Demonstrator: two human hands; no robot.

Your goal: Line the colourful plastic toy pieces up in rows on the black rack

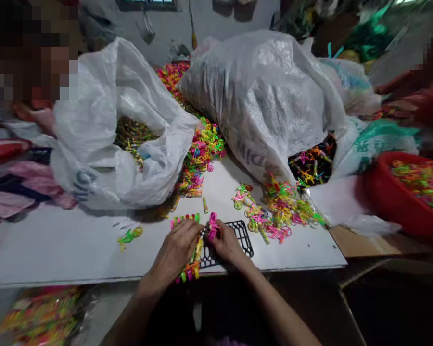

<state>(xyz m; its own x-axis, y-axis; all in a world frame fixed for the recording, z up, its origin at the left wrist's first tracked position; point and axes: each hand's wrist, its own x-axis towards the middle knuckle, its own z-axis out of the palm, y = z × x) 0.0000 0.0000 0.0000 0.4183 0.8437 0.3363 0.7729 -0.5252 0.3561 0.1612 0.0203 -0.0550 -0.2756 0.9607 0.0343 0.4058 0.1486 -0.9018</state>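
On the white table near its front edge lies a black plastic grid tray (pixel 243 235). Small colourful plastic toys (pixel 198 250) stand in a row along its left side, partly under my left hand (pixel 180 242). The fingers of that hand are bent together over the row, and whatever is between their tips is hidden. My right hand (pixel 228 244) pinches a magenta plastic toy (pixel 212 227) upright above the grid, close to the left fingertips. A loose yellow-green plastic toy (pixel 130 235) lies to the left of my hands.
Behind my hands stand an open white sack (pixel 159 178) of small tubes and a larger white sack (pixel 267 91). Loose toy pieces (pixel 274 206) are heaped right of the tray. A red basin (pixel 386 192) of pieces is at far right. People are at both sides.
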